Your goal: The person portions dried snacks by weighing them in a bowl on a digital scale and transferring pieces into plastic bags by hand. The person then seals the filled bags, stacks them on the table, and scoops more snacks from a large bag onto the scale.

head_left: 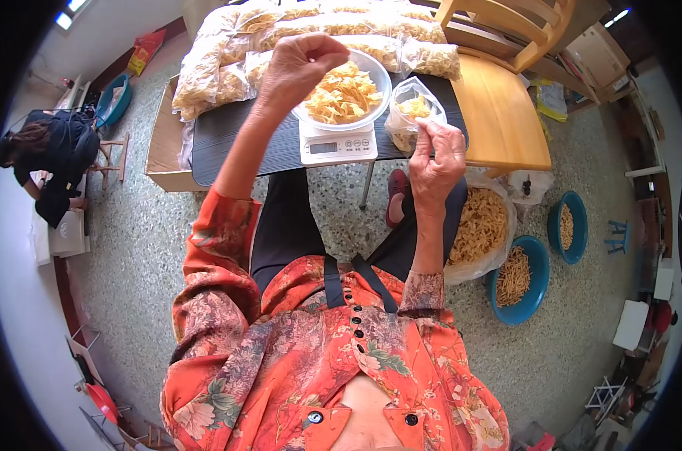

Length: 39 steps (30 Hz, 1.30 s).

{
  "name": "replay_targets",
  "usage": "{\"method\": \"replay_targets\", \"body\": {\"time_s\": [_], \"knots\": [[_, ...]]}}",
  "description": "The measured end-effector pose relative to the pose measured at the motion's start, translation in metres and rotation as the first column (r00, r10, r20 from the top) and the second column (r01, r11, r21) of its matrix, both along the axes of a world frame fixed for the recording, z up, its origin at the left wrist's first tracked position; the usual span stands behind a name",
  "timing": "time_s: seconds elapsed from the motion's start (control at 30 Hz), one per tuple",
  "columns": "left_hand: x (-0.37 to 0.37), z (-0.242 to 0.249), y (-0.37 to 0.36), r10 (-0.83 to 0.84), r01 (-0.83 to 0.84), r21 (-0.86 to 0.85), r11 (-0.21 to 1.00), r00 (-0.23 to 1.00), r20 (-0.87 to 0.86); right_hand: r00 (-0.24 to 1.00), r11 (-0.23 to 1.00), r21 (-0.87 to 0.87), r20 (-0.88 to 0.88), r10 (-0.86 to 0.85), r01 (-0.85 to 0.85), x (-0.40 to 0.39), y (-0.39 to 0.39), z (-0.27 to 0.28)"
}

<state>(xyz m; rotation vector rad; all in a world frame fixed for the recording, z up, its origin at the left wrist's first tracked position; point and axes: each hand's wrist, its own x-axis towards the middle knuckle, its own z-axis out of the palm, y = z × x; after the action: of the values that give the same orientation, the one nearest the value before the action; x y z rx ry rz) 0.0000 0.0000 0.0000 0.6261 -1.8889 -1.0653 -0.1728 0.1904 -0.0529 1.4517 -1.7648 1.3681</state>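
Observation:
A white bowl [382, 81] heaped with thin, curled, yellowish dried pieces [342, 94] sits on a white digital scale [337, 148]. My left hand [302, 69] is above the bowl's left side, its fingertips pinched together; whatever they may hold is hidden. To the right of the bowl, an open clear plastic bag [401, 135] stands on the dark table, partly filled with similar pieces. My right hand [440, 156] pinches the bag's rim on its near right side between thumb and fingers.
Filled plastic bags [311, 30] are stacked along the back of the dark table [235, 143]. A wooden chair [499, 113] adjoins it. On the floor at right are a large open sack [480, 225] and blue basins [540, 289]. Another person [55, 150] sits far left.

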Motion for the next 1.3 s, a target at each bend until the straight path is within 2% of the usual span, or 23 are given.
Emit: {"method": "replay_targets", "body": {"time_s": [0.07, 0.1, 0.17, 0.23, 0.33, 0.5, 0.7, 0.8, 0.83, 0.87, 0.9, 0.93, 0.97, 1.03, 1.07, 1.1, 1.2, 1.3], "knots": [[0.018, 0.002, -0.007, 0.021, 0.002, -0.079, 0.997, 0.958, 0.287, 1.0, 1.0, 0.002, 0.001, -0.013, 0.013, 0.001, 0.001, 0.001], [0.021, 0.0, -0.009, 0.026, -0.002, -0.084, 0.996, 0.959, 0.281, 1.0, 1.0, -0.003, -0.006, -0.009, 0.009, -0.001, -0.003, -0.001], [0.031, -0.002, -0.003, 0.051, 0.064, -0.188, 0.98, 0.835, 0.548, 1.0, 1.0, -0.003, -0.003, 0.002, -0.002, 0.0, -0.004, -0.002], [0.03, -0.004, 0.006, 0.075, 0.054, -0.2, 0.978, 0.807, 0.586, 1.0, 1.0, 0.0, 0.001, 0.007, -0.007, 0.003, -0.002, -0.003], [0.026, -0.024, 0.008, 0.204, 0.039, -0.41, 0.911, 0.822, 0.532, 1.0, 1.0, 0.006, -0.001, 0.012, -0.012, 0.003, -0.002, -0.002], [0.013, -0.035, 0.005, 0.262, 0.036, -0.439, 0.898, 0.758, 0.598, 1.0, 1.0, 0.015, -0.011, 0.0, 0.001, 0.004, -0.001, 0.001], [0.021, -0.029, 0.003, 0.252, -0.041, -0.413, 0.91, 0.845, 0.471, 1.0, 1.0, 0.016, -0.013, 0.004, -0.003, 0.005, -0.002, 0.0], [0.027, -0.022, 0.003, 0.155, -0.153, -0.031, 0.988, 0.941, 0.302, 1.0, 1.0, 0.005, -0.012, 0.017, -0.017, 0.007, -0.003, -0.001], [0.03, -0.024, 0.0, 0.157, -0.153, -0.035, 0.988, 0.94, 0.302, 1.0, 1.0, 0.006, -0.018, 0.021, -0.021, 0.007, -0.004, -0.001], [0.034, -0.025, -0.004, 0.024, -0.044, 0.285, 0.958, 0.997, 0.072, 0.999, 1.0, 0.007, -0.024, 0.023, -0.023, 0.007, -0.004, -0.001], [0.035, -0.024, -0.005, -0.037, 0.137, 0.543, 0.828, 0.981, -0.191, 1.0, 1.0, 0.002, -0.023, 0.021, -0.021, 0.008, -0.005, 0.0], [0.034, -0.025, -0.006, -0.058, 0.281, 0.576, 0.768, 0.925, -0.374, 0.999, 1.0, 0.001, -0.032, 0.031, -0.031, 0.009, -0.005, 0.0], [0.03, -0.027, -0.005, -0.062, 0.284, 0.574, 0.768, 0.925, -0.375, 0.998, 0.999, 0.001, -0.04, 0.041, -0.041, 0.01, -0.005, 0.001], [0.014, -0.023, 0.012, 0.061, 0.305, 0.602, 0.738, 0.858, -0.51, 0.998, 0.999, -0.002, -0.046, 0.043, -0.043, 0.011, -0.006, 0.001], [0.008, -0.023, 0.019, 0.014, 0.321, 0.536, 0.78, 0.849, -0.529, 0.998, 0.999, -0.002, -0.051, 0.048, -0.048, 0.012, -0.006, 0.001], [0.002, -0.021, 0.028, -0.014, 0.277, 0.502, 0.819, 0.885, -0.465, 0.998, 0.999, 0.001, -0.052, 0.041, -0.041, 0.012, -0.006, 0.001], [-0.025, -0.022, 0.053, -0.093, 0.294, 0.383, 0.876, 0.881, -0.464, 0.997, 0.999, 0.004, -0.047, 0.053, -0.053, 0.012, -0.006, 0.001], [-0.046, -0.019, 0.069, -0.059, 0.149, 0.354, 0.923, 0.966, -0.251, 0.998, 0.999, 0.003, -0.031, 0.052, -0.051, 0.014, -0.004, 0.003]]}}
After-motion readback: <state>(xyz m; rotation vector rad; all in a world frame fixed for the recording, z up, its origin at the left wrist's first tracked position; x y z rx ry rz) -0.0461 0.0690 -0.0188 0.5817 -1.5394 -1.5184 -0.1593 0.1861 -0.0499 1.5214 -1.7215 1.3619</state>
